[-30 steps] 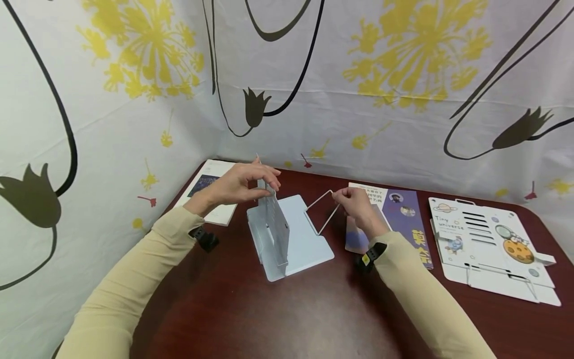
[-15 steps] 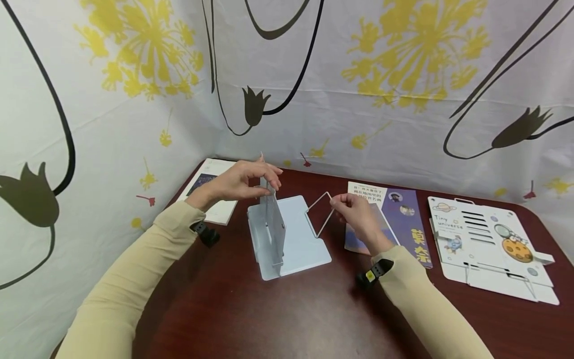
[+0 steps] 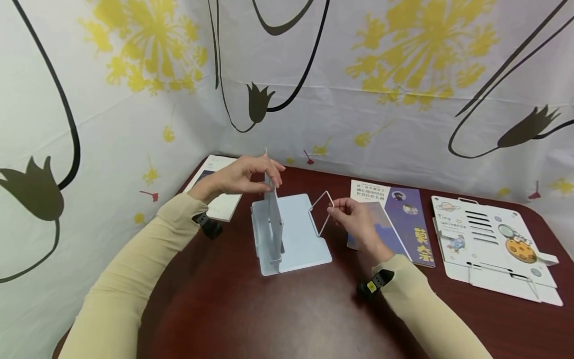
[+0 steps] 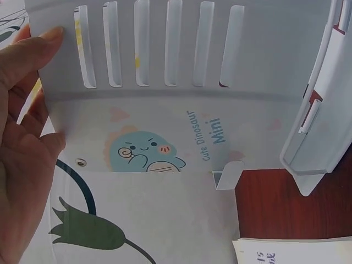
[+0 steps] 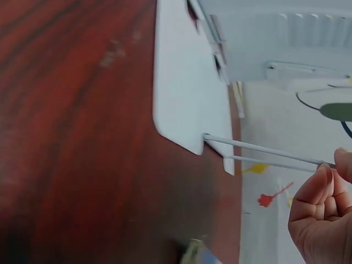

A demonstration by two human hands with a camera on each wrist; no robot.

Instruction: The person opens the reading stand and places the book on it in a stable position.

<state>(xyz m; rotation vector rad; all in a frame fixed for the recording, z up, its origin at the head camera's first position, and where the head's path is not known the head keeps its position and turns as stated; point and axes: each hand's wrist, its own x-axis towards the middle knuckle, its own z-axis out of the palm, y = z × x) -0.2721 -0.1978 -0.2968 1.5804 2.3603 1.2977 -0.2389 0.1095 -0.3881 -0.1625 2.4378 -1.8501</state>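
Counter (image 3: 224,304), dark red: bare stretch, lower middle of frame.

Folding stand, pale blue, centre of frame. Base plate (image 3: 298,229): flat on the counter. Slotted panel (image 4: 269,60): upright above the base plate's left part. Judged best held steady, since a lean could skid the base.

Wire leg (image 5: 264,149), thin, bent: raised at the base plate's right edge. Likely to turn cleanest if swung about its attached ends, without sideways springing.

Right hand (image 3: 356,219), right of centre: grip pinching the wire leg's outer end, thumb against finger. Light, even pressure advised.

Left hand (image 3: 244,177), above centre: grip pinching the panel's top, thumb opposite fingers. Judged the bracing hand.

Second stand (image 3: 489,244), right of frame; purple book (image 3: 414,214), right of centre: both apart from the work.

White book (image 3: 226,204), left of centre, beyond the left forearm.
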